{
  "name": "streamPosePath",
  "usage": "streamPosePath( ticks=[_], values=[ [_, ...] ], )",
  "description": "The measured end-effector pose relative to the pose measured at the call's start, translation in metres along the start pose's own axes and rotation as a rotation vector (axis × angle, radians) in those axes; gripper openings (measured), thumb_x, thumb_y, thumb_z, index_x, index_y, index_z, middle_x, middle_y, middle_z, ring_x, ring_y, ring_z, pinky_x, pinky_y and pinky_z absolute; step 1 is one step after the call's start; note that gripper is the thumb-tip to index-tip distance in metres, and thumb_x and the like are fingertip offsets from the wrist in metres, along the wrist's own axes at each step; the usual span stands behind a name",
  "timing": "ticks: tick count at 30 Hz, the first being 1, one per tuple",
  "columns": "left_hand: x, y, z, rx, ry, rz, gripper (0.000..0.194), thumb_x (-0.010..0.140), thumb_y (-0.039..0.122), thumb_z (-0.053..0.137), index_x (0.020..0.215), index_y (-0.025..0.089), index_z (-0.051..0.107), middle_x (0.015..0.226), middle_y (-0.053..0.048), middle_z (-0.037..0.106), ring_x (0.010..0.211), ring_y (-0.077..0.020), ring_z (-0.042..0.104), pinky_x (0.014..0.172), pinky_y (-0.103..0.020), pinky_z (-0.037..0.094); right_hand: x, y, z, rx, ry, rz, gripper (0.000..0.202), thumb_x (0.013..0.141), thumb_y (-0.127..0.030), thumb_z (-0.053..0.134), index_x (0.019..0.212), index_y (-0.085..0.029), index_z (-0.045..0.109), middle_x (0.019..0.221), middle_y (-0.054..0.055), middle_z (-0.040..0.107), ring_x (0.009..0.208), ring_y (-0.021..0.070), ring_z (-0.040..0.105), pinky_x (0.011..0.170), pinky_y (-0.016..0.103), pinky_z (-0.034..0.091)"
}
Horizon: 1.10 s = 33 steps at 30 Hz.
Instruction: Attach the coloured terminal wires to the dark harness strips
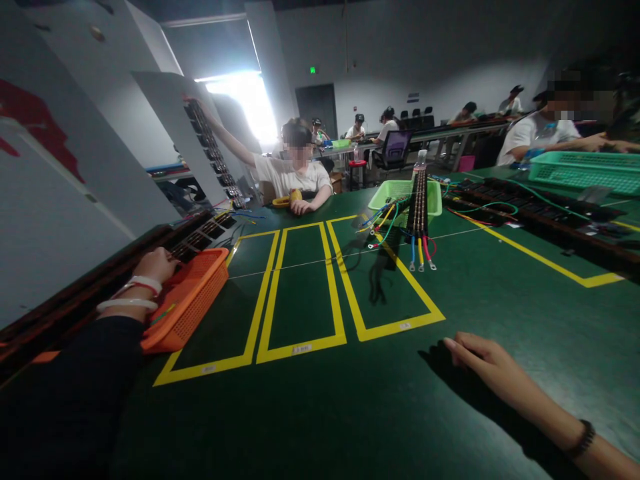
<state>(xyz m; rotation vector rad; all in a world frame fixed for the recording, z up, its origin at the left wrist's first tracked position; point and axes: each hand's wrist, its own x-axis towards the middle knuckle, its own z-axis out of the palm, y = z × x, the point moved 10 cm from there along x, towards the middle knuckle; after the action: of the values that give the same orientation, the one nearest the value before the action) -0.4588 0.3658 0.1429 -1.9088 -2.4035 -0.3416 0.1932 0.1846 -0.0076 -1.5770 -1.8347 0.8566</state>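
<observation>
The left hand (157,265) is curled narrow at the black strip (203,239) beside the orange basket (200,303) at left, its grip cannot be determined, and the right hand (477,353) is loosely curled, slightly open, at near right of the green table (390,393)

Background, as I view it remotely: bright window (250,110), left of the dark door (316,115); lit green sign (313,70), above the door. Centre right, I observe a purple-backed chair (397,148), a red stool (357,164) and a pink container (467,163).
</observation>
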Motion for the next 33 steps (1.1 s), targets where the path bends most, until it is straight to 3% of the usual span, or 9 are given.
streamPosePath(
  ticks=[3,6,11,14,17,21,24,28,33],
  values=[
    [-0.010,0.008,-0.005,0.040,-0.020,-0.034,0.026,0.078,0.041,0.053,0.079,0.015,0.046,0.059,0.002,0.046,0.073,-0.0196,0.050,0.073,-0.031,0.039,0.000,-0.004,0.000,-0.005,-0.007,-0.017,0.051,0.087,-0.059,0.040,0.060,-0.020,0.056,0.062,0.002,0.052,0.061,0.0161,0.050,0.061,0.027,0.039],
    [-0.025,0.034,-0.010,0.061,-0.026,0.053,0.029,0.083,0.039,0.048,0.094,0.013,0.049,0.079,0.000,0.055,0.079,-0.0176,0.051,0.074,-0.027,0.038,0.001,-0.008,-0.001,-0.004,-0.005,-0.034,0.051,0.087,-0.059,0.040,0.060,-0.020,0.056,0.062,0.002,0.053,0.061,0.0163,0.051,0.061,0.028,0.039],
    [-0.057,0.099,-0.021,0.032,-0.041,0.310,0.042,0.086,0.048,0.044,0.107,0.011,0.048,0.104,-0.004,0.059,0.091,-0.0169,0.050,0.081,-0.026,0.037,-0.001,-0.010,-0.005,-0.011,0.008,-0.046,0.052,0.088,-0.059,0.038,0.060,-0.019,0.056,0.061,0.001,0.052,0.061,0.0159,0.050,0.061,0.027,0.039],
    [-0.084,0.139,-0.027,-0.022,-0.115,0.436,0.044,0.083,0.053,0.046,0.100,0.013,0.051,0.102,-0.004,0.060,0.089,-0.0173,0.052,0.082,-0.027,0.037,-0.004,-0.010,-0.010,0.006,0.042,-0.039,0.051,0.088,-0.059,0.039,0.060,-0.019,0.055,0.059,0.001,0.051,0.059,0.0154,0.050,0.058,0.026,0.038],
    [-0.123,0.178,-0.025,-0.080,-0.262,0.542,0.035,0.081,0.049,0.048,0.092,0.016,0.052,0.095,-0.004,0.061,0.087,-0.0191,0.054,0.080,-0.028,0.039,-0.006,-0.010,-0.018,0.050,0.085,-0.044,0.050,0.087,-0.059,0.042,0.059,-0.019,0.055,0.057,0.000,0.051,0.056,0.0143,0.049,0.057,0.026,0.038],
    [-0.181,0.212,-0.007,-0.157,-0.439,0.565,0.028,0.079,0.045,0.052,0.092,0.021,0.055,0.101,-0.005,0.062,0.093,-0.0229,0.056,0.082,-0.032,0.041,-0.008,-0.003,-0.032,0.096,0.167,-0.025,0.049,0.087,-0.058,0.044,0.059,-0.019,0.056,0.055,0.000,0.050,0.056,0.0141,0.048,0.057,0.026,0.037],
    [-0.227,0.227,0.019,-0.182,-0.572,0.538,0.023,0.080,0.043,0.051,0.092,0.024,0.056,0.098,-0.004,0.063,0.092,-0.0227,0.057,0.081,-0.032,0.042,-0.009,0.003,-0.040,0.125,0.207,-0.002,0.048,0.087,-0.057,0.045,0.059,-0.019,0.055,0.056,0.000,0.050,0.057,0.0144,0.048,0.058,0.026,0.037],
    [-0.279,0.241,0.046,-0.243,-0.666,0.487,0.020,0.080,0.039,0.051,0.094,0.026,0.056,0.101,-0.003,0.062,0.095,-0.0227,0.057,0.082,-0.032,0.042,-0.009,0.000,-0.044,0.139,0.224,-0.053,0.044,0.089,-0.052,0.045,0.062,-0.019,0.056,0.061,0.000,0.052,0.063,0.0153,0.050,0.062,0.027,0.038],
    [-0.314,0.258,0.066,-0.310,-0.715,0.454,0.024,0.079,0.039,0.052,0.098,0.025,0.056,0.108,-0.005,0.061,0.099,-0.0235,0.057,0.085,-0.034,0.043,-0.009,-0.020,-0.033,0.104,0.072,-0.209,0.028,0.087,-0.046,0.052,0.089,-0.021,0.065,0.088,0.005,0.062,0.086,0.0192,0.057,0.077,0.031,0.043]
  ],
)
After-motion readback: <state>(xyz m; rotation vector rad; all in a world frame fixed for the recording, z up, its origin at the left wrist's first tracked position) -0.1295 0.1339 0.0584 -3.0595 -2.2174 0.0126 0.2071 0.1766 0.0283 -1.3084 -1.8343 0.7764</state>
